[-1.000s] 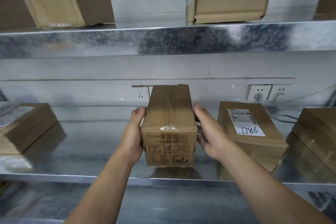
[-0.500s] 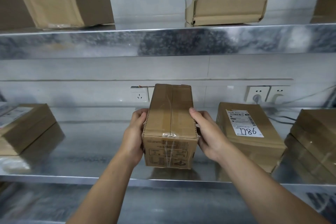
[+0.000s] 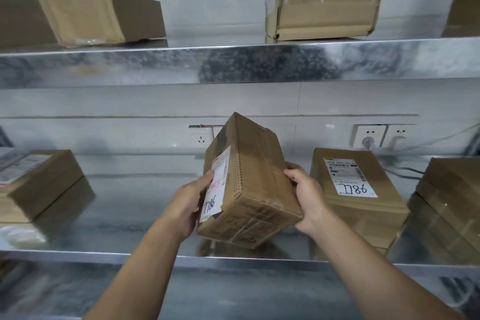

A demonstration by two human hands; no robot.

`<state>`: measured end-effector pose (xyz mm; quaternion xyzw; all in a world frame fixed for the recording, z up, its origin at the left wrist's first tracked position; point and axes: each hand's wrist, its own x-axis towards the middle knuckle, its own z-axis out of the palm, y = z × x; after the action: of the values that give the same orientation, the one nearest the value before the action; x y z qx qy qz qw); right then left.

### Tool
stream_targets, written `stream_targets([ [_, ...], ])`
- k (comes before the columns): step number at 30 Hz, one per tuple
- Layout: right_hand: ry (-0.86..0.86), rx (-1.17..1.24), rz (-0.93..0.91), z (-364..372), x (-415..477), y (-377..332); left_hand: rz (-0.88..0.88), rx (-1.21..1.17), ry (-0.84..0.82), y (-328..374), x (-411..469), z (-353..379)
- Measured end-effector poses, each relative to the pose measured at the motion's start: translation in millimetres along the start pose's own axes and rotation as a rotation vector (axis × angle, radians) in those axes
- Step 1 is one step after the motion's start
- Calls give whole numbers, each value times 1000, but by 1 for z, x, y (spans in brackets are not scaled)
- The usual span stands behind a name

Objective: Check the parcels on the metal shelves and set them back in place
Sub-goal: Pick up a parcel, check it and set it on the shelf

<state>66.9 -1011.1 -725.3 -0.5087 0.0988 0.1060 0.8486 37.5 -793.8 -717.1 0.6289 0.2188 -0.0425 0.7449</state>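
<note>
Cardboard box [image 3: 255,184]: brown and taped, held up over the front part of the middle shelf [image 3: 124,205]. It is tilted, with its left side turned up toward the camera.
Label [image 3: 216,184]: a white slip on that upturned side, with "7786" handwritten near its lower end.
Left hand [image 3: 187,205]: grips the box's left side with the thumb lying along the label's edge. The fingers go underneath, out of sight.
Right hand [image 3: 309,197]: grips the right side, fingers curled over the upper edge.
Contact with shelf: the box looks lifted clear, with its reflection showing below it, though the low corner is hard to judge.
Neighbours: a flat box [image 3: 363,205] that also bears "7786" lies just beside the right hand. A left stack [image 3: 44,179] and a right stack [image 3: 452,197] sit at the shelf's ends, well apart from the held box.
Step in hand: the check itself, probably reading the label, since that side faces the person.
Next move: most likely to roll the box level and lower it into the bare gap left of the flat box. That calls for a two-handed hold until the base sits flat, and care not to nudge the flat box.
</note>
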Motion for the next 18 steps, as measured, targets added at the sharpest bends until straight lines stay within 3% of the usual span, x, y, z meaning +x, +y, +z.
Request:
stream_targets([
  [3, -22, -15, -4, -2, 1, 4, -98, -107, -94, 6, -6, 1],
  [7, -22, -46, -51, -2, 1, 9, -81, -111, -104, 9, -6, 2],
  [14, 56, -529, -160, -9, 4, 15, -15, -52, -75, 10, -4, 10],
  [18, 74, -605, -164, -11, 5, 20, -9, -21, -58, 5, -1, 16],
])
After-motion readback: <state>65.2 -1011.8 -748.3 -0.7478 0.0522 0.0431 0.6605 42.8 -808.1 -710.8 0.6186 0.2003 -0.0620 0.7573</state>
